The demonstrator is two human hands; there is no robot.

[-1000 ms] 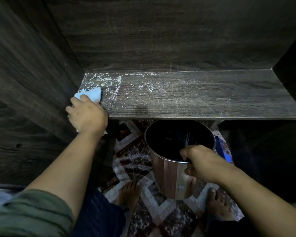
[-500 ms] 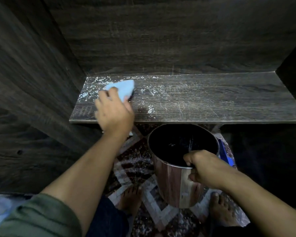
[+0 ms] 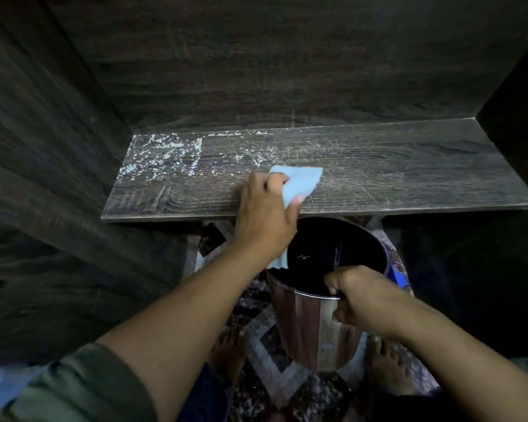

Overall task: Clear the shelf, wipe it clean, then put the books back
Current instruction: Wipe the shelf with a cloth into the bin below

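Note:
A dark wood shelf (image 3: 393, 175) runs across the middle of the view, bare of books. White dust (image 3: 162, 153) speckles its left end and thins toward the centre. My left hand (image 3: 264, 214) grips a light blue cloth (image 3: 299, 182) at the shelf's front edge, near the middle. Just below that edge, my right hand (image 3: 363, 296) grips the near rim of a metal bin (image 3: 311, 330) with a dark inside.
Dark wood panels close in the shelf at the back (image 3: 272, 71), left (image 3: 43, 147) and right. A patterned rug (image 3: 272, 376) covers the floor, with my bare feet (image 3: 226, 351) on it. Something blue (image 3: 398, 275) lies behind the bin.
My left hand has swept the cloth from the shelf's left end rightward to the middle front edge, above the bin. The right hand keeps its hold on the bin's rim.

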